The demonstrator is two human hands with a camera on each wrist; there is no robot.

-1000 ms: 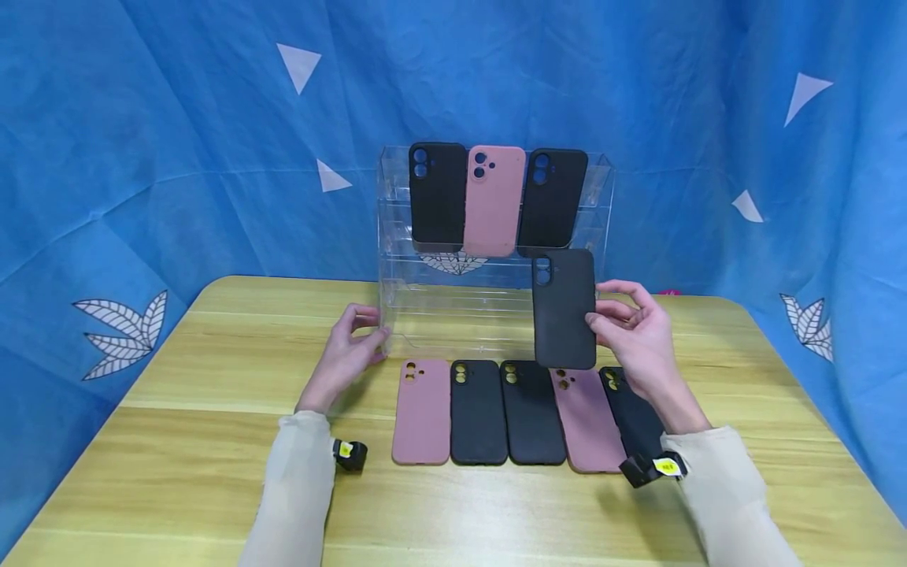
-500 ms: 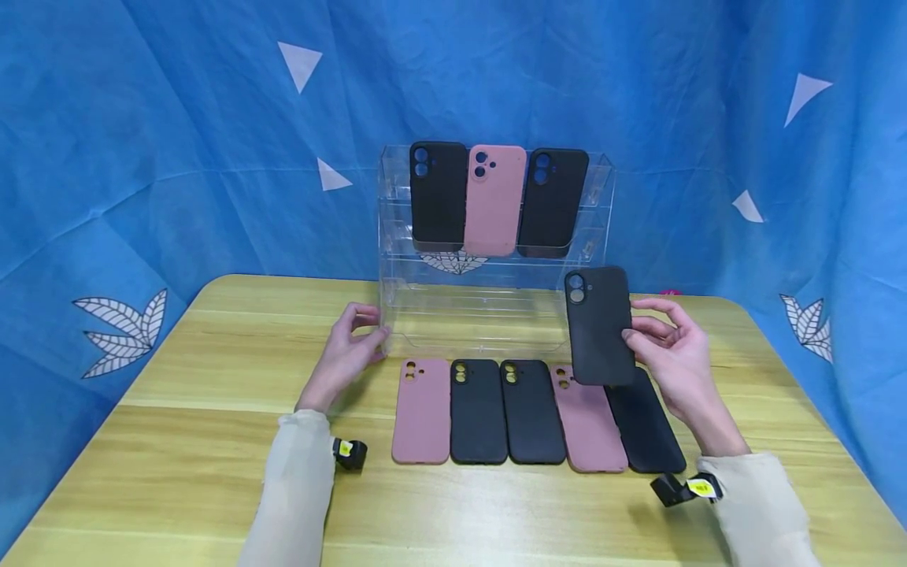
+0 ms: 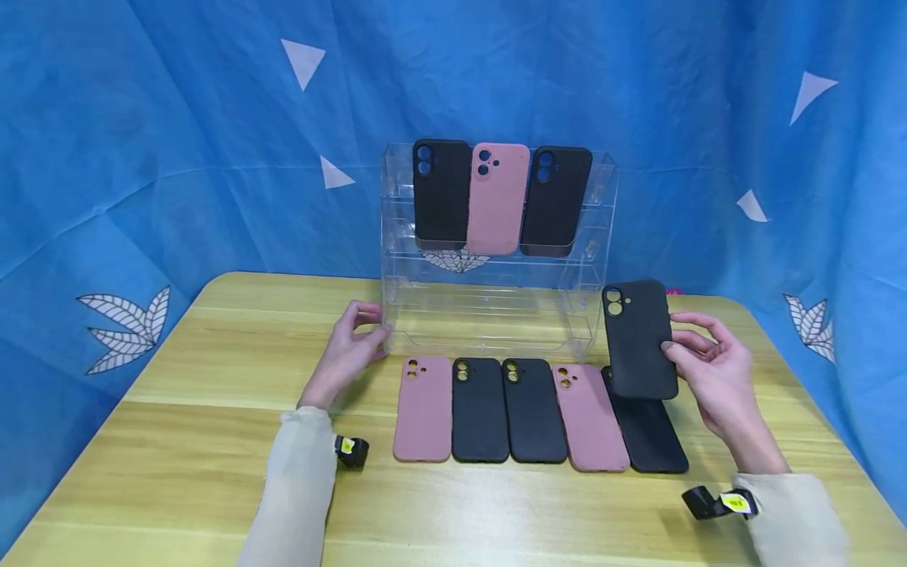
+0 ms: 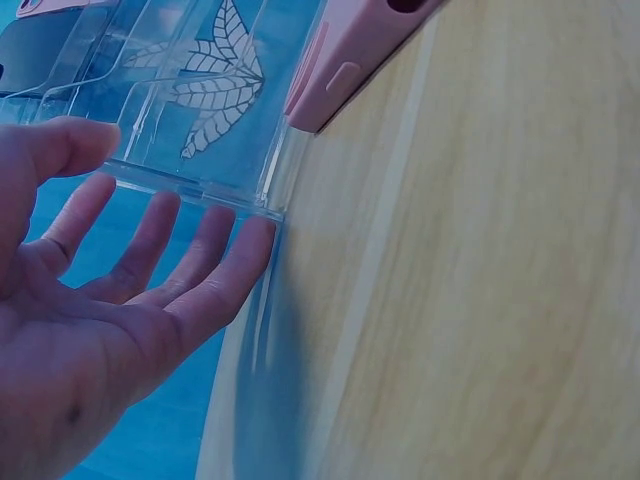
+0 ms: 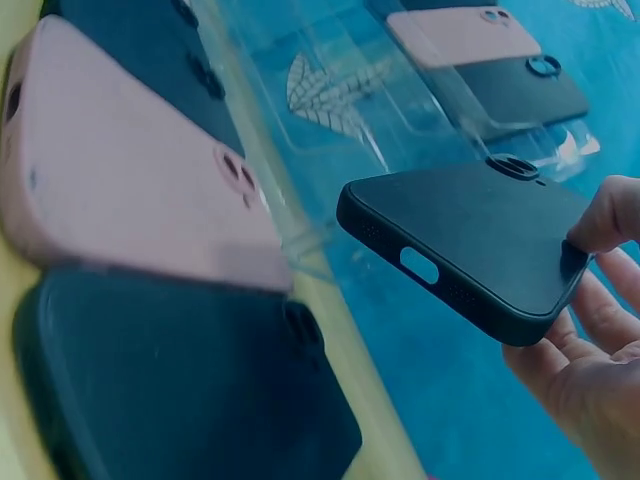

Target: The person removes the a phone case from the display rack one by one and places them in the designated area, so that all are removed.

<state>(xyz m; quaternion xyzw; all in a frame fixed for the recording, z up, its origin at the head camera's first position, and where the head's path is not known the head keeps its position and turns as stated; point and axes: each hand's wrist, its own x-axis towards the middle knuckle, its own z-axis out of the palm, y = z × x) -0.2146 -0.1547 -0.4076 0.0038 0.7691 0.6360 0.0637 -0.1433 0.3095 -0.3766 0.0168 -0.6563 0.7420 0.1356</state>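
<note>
Farther right and lower than a second ago: held black phone case (image 3: 641,342), in the air above the wooden table (image 3: 177,472), just right of the clear rack (image 3: 439,342) instead of in front of it. In the head view, overlapping the far end of the last black case (image 3: 648,433) in the row. Shifted along with it: right hand (image 3: 716,370), clamped on the case's right edge, thumb on its back face, fingers behind. Unmoved: left hand (image 3: 350,342) at the rack's left edge, thumb and fingers apart, fingertips touching clear plastic.

Also as before: upright in the rack's upper part, left black case (image 3: 441,197), pink case (image 3: 497,205), right black case (image 3: 558,197); flat in the row, first pink case (image 3: 423,409), two black cases (image 3: 480,413), second pink case (image 3: 591,417).

On both wrist cameras (image 3: 352,452), yellow labels (image 3: 734,502) with dark marks too small to read.

On the held case: smooth matte back, rounded corners, double-ringed camera opening at upper left, small hole beside it, rounded slot in the bottom edge between clusters of tiny dots.
</note>
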